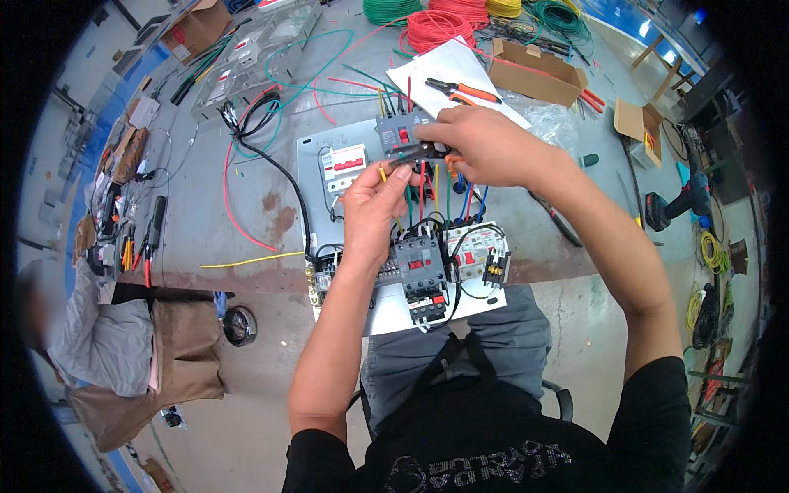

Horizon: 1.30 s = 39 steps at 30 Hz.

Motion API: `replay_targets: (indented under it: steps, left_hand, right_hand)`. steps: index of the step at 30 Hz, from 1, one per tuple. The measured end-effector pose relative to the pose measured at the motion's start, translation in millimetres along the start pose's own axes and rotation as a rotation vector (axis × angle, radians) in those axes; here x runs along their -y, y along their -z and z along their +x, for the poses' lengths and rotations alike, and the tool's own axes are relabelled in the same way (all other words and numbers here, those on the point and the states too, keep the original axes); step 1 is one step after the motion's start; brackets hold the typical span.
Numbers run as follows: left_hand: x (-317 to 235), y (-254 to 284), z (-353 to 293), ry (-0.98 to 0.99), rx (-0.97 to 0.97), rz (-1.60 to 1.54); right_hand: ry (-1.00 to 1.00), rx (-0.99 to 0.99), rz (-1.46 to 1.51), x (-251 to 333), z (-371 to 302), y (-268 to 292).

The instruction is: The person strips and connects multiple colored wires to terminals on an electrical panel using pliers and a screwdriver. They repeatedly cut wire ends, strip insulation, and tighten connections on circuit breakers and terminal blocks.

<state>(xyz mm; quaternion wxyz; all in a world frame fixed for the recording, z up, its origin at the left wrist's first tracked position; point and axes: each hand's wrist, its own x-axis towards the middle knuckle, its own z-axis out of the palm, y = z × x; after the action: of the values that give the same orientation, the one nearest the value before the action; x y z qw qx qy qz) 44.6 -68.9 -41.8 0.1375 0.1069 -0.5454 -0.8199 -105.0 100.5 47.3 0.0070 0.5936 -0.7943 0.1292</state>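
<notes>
A white mounting plate with electrical parts lies across the table edge and over my lap. Toward its far end sits a grey circuit breaker with a red switch. My right hand is closed around dark-jawed pliers, an orange part of which shows below my fingers. The jaws point left, just in front of the breaker. My left hand pinches a thin yellow wire beside the jaws; its fingertips are partly hidden. Red, green, yellow and blue wires run between the breaker and a dark contactor nearer me.
Another orange-handled tool lies on white paper. Wire coils and an open cardboard box are at the back. A cordless drill stands at right. On the left a person sits close to the table.
</notes>
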Motion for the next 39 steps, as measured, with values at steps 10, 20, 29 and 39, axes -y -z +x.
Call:
replay_targets:
  steps: [10, 20, 29, 39]
  left_hand:
    - [1.7, -2.2, -3.5, -0.012, -0.012, -0.046]
    - [2.2, -2.3, -3.8, 0.009, 0.001, -0.069]
    - [1.8, -1.0, -4.0, 0.037, 0.018, -0.099]
    - [1.0, 0.0, -2.9, 0.086, 0.0, -0.144]
  right_hand:
    - [0.025, -0.101, -0.087, 11.0, -5.1, -9.3]
    - [0.033, -0.104, -0.072, 10.5, -4.2, -11.1]
    - [0.008, -0.06, -0.004, 6.7, -4.5, -13.8]
    - [0.006, -0.057, 0.012, 5.3, -4.2, -13.8]
